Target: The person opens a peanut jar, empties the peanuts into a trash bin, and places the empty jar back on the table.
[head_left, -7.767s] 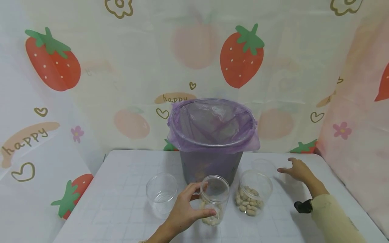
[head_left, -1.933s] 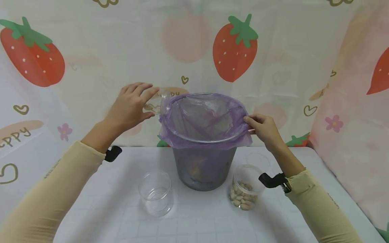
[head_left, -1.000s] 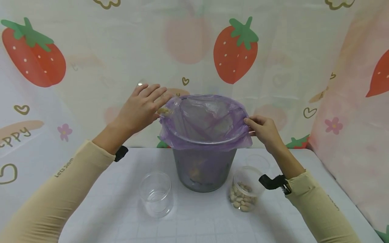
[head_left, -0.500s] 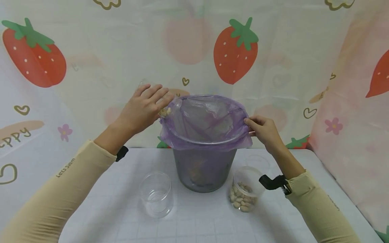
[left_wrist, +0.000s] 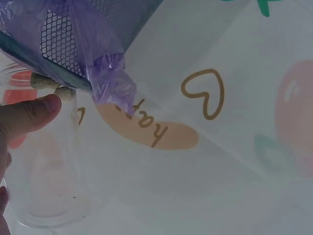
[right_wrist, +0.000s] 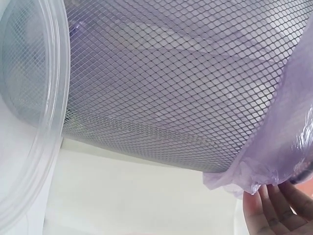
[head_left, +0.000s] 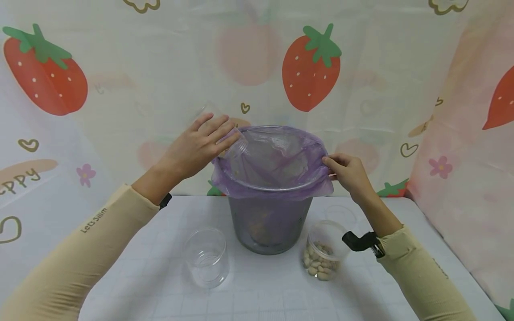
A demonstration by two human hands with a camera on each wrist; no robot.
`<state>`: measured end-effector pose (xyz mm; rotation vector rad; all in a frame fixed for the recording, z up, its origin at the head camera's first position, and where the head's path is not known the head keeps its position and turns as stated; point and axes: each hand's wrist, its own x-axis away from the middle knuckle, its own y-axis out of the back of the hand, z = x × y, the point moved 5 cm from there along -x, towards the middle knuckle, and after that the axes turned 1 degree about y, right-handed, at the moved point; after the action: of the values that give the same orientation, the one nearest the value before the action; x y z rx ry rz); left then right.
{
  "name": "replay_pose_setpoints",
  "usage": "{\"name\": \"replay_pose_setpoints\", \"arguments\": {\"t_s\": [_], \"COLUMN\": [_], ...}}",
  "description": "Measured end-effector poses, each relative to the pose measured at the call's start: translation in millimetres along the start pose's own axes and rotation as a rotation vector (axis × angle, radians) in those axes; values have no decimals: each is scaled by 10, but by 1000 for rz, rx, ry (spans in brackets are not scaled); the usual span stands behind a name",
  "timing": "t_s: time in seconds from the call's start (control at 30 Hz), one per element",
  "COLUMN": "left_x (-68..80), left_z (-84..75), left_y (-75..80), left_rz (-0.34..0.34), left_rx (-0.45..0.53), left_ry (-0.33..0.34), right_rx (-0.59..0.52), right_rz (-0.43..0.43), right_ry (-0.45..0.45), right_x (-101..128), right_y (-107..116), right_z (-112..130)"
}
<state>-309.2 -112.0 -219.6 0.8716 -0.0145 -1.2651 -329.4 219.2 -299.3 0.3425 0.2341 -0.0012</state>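
Observation:
My left hand [head_left: 196,145] grips a clear plastic jar [left_wrist: 49,176] at the left rim of a mesh waste bin [head_left: 269,223]. The jar is tipped steeply, base up, its mouth over the bin opening. In the left wrist view a few tan, nut-like pieces [left_wrist: 44,82] sit close to the mouth, near my thumb; the rest of the jar looks bare. A thin purple bag [head_left: 273,192] lines the bin and folds over its rim. My right hand [head_left: 349,174] pinches the bag at the right rim, fingertips at the folded edge in the right wrist view.
On the white table [head_left: 257,298], an empty clear jar [head_left: 206,263] stands front left of the bin. An uncovered jar of pale nuts [head_left: 321,263] stands front right, with a clear round lid [head_left: 341,215] behind it. A strawberry-print cloth hangs behind.
From beside the bin, my left hand has shifted right and tilted the jar further, base rising. The pieces seen inside it have mostly gone. My right hand stays on the bag edge.

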Motion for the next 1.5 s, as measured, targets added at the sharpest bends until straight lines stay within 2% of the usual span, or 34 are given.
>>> {"name": "replay_pose_setpoints", "arguments": {"t_s": [0.2, 0.3, 0.43, 0.83, 0.97, 1.13, 1.5], "left_x": [6, 1, -20, -60, -61, -73, -79], "left_z": [-39, -46, -35, -43, -46, -48, -64], "left_y": [5, 12, 22, 44, 46, 50, 47], "left_rz": [-32, -65, -70, -47, -87, -133, -76], "left_rx": [-144, -171, -146, -105, -45, -20, -50], "left_ry": [-81, -84, -62, -76, -47, -21, -3], "right_rx": [2, -1, -14, -3, -2, 1, 2], "right_rz": [6, 5, 4, 1, 3, 3, 3], "right_ry": [-1, -6, -8, -6, -9, -15, -9], "right_x": [-3, -5, -11, -30, -29, -21, -21], "right_y": [3, 1, -6, -7, -13, -6, -16], "right_z": [-3, -6, -11, -33, -49, -46, -34]}}
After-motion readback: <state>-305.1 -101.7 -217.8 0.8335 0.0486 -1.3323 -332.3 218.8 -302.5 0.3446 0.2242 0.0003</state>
